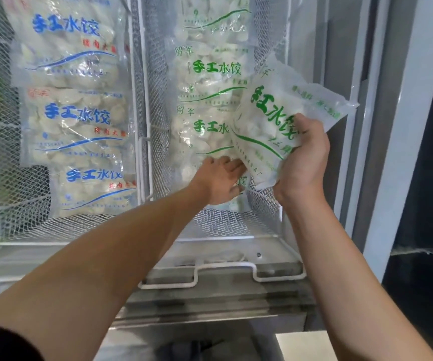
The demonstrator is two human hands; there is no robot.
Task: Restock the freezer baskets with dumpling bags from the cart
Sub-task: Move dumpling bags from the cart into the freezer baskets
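The green-lettered dumpling bag [275, 121] hangs tilted over the right edge of the right basket [226, 225], its lower end gripped by the right hand [301, 162], thumb curled over its front. Just beside it, the left hand [220, 178] reaches into the basket's near end with straight fingers pressing the stacked green-print bags [207, 100]. In the left basket [27, 225], well apart across the wire divider, lie overlapping blue-print bags [77, 121].

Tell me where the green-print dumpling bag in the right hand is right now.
In the head view, the green-print bag is tilted at the right edge of the right-hand mesh basket, gripped by the right hand, against the stacked green-print bags.
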